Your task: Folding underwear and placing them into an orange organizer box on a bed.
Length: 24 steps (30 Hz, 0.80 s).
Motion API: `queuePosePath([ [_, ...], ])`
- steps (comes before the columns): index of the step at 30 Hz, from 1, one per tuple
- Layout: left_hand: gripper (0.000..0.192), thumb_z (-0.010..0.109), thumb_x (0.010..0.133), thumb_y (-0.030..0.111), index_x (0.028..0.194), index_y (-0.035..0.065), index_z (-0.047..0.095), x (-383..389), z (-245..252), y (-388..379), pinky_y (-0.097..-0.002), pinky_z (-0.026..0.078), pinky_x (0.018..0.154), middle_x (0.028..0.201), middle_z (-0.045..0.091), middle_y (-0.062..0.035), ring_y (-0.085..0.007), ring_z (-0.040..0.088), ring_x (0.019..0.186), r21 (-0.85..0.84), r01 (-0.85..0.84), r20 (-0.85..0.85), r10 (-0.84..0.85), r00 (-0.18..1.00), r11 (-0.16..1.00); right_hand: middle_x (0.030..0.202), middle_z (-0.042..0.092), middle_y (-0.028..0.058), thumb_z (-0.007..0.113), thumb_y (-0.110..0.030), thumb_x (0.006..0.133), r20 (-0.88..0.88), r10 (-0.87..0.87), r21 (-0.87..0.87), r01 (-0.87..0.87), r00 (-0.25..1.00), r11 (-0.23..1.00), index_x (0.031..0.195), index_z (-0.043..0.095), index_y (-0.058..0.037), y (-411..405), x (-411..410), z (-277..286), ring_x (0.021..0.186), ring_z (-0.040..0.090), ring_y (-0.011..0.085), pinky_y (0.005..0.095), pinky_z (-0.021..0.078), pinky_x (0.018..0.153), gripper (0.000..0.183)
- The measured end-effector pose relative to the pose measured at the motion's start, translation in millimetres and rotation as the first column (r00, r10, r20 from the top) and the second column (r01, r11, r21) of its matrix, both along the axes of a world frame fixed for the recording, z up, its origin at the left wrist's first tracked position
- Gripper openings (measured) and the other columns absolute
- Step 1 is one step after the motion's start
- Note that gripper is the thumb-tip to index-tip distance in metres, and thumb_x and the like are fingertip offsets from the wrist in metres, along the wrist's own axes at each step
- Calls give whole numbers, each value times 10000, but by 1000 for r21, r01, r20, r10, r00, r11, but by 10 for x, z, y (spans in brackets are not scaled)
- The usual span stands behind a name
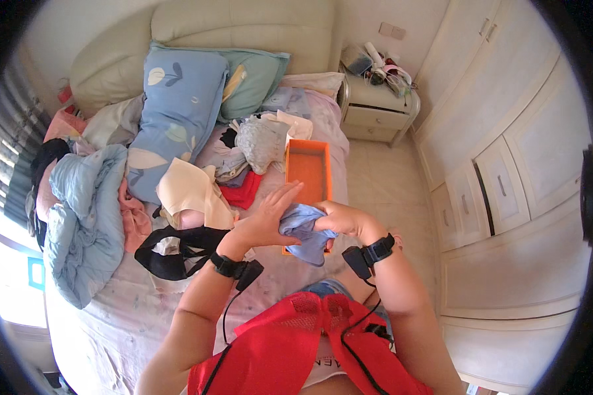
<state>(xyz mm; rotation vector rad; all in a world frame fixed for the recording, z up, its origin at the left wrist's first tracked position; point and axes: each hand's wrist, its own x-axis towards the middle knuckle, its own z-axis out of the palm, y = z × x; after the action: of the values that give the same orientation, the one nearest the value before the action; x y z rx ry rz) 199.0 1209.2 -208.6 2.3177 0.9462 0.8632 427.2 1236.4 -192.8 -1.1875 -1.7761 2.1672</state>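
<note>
A small piece of light blue cloth (304, 229) hangs bunched between my two hands, above the near end of an orange open box (308, 170). My right hand (346, 219) pinches the cloth between thumb and fingers. Fingers spread, my left hand (264, 217) rests against the cloth's left side, its thumb near the lower edge. The part of the box under the hands is hidden; its far part shows a bare orange bottom. Left of the box lie a folded red cloth (242, 190) and a pale grey lacy garment (262, 140).
On the bed's pink sheet (128, 331) lie a black garment (170, 254), cream bra cups (188, 190), a light blue quilt (86, 222) and a blue pillow (178, 103). A nightstand (375, 116) bearing clutter stands beyond the bed. White cabinets (514, 276) line the right side.
</note>
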Motion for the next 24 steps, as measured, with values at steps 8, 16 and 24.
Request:
queuePosePath([
  [8,449,712,689,110,1113,21,599,-7,-106,151,-390,490,805,971,644,-178,-330,628,923,-317,82,-23,-94,995,945,956,660,101,546,-74,801,95,-16,67,9,995,998,1180,579,2,5,171,7,777,658,183,323,560,545,388],
  [16,402,656,643,-39,1036,27,607,229,-62,513,-398,496,791,1001,625,-191,-377,605,947,33,-256,61,254,965,966,1066,647,200,511,51,744,-46,-351,794,247,935,555,1124,613,-4,288,268,-138,969,620,374,399,487,867,397],
  [24,305,657,669,16,966,76,617,287,-1161,188,-409,490,844,968,649,-128,-322,615,973,7,-199,-308,191,932,980,1224,592,157,530,70,747,309,-291,828,-106,905,551,1150,628,-59,-87,261,-1330,1207,509,326,471,399,1027,435],
])
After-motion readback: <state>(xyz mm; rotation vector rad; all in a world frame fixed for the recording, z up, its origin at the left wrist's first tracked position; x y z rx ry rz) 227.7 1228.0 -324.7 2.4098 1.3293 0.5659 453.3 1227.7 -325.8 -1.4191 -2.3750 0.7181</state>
